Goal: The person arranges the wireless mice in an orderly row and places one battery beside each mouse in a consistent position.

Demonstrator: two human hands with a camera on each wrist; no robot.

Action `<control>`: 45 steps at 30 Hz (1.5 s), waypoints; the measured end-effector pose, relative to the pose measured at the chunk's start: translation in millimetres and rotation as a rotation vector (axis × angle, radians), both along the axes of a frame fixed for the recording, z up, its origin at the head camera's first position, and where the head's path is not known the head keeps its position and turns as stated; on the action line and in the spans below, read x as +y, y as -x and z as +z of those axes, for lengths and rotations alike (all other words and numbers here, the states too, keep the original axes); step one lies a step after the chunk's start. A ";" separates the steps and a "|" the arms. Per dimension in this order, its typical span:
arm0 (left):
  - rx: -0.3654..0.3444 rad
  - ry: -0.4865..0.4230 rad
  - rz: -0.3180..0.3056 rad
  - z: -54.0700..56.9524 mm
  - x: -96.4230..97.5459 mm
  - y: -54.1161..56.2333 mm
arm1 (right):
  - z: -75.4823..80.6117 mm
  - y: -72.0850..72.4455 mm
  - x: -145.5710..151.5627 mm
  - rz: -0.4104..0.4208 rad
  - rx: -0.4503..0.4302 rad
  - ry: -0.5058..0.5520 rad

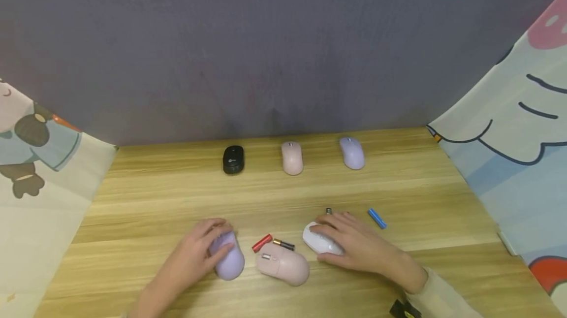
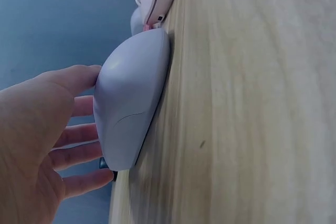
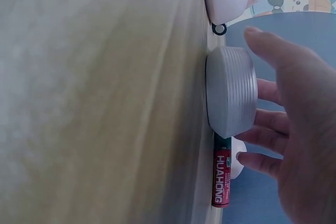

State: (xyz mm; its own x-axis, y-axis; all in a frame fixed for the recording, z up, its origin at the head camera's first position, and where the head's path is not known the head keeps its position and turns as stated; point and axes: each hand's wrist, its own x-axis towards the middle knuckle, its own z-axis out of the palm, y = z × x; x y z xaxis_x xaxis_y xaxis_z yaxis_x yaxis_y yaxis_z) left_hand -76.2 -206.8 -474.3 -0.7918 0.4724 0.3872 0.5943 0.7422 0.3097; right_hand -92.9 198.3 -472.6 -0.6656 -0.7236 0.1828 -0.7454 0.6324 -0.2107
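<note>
A grey wall (image 1: 266, 52) stands behind the wooden table (image 1: 155, 200) I'm looking down at, with cartoon prints on the panels to left and right.

The person's left hand (image 1: 195, 249) lies over a mouse at the near left, fingers spread apart, thumb touching its top. The right hand (image 1: 350, 241) reaches over another mouse at the near right; its fingers are apart too, loosely bent, with the thumb clear of the shell.

Of the mice, the near pink mouse (image 1: 285, 265) sits between the hands, rounded and smooth, its silver wheel at the left end. The left hand's near purple mouse (image 1: 231, 265) is pale lilac and matt, humped, with a thin curved seam along its side. The right hand's white mouse (image 1: 318, 243) has a glossy top and a finely ridged side.

Along the far side, left to right, stand a black mouse (image 1: 233, 160), a far pink mouse (image 1: 292, 159) and a far purple mouse (image 1: 353, 154).

Smallest are the batteries: a blue battery (image 1: 377, 218) right of the right hand, a red battery (image 1: 262, 242) and a black-and-gold battery (image 1: 283, 244) just beyond the near pink mouse, and a HUAHONG battery (image 3: 220, 179), red with a green end, by the white mouse.
</note>
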 end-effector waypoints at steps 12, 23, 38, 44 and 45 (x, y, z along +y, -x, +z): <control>0.015 0.002 -0.037 -1.6 2.4 -7.0 | 2.0 -0.1 -3.1 0.001 0.004 -0.018; -0.009 0.013 -0.017 -3.6 0.9 -7.3 | 1.6 0.0 -7.1 -0.010 -0.022 -0.022; -0.030 0.015 -0.006 -5.2 0.4 -5.4 | 5.1 0.8 -12.1 -0.023 -0.060 -0.064; -0.030 0.011 -0.007 -5.8 0.9 -5.4 | 2.7 0.7 -14.2 0.004 -0.003 -0.077; -0.030 0.011 -0.008 -5.8 1.1 -5.4 | 2.1 0.6 -14.7 0.005 0.000 -0.082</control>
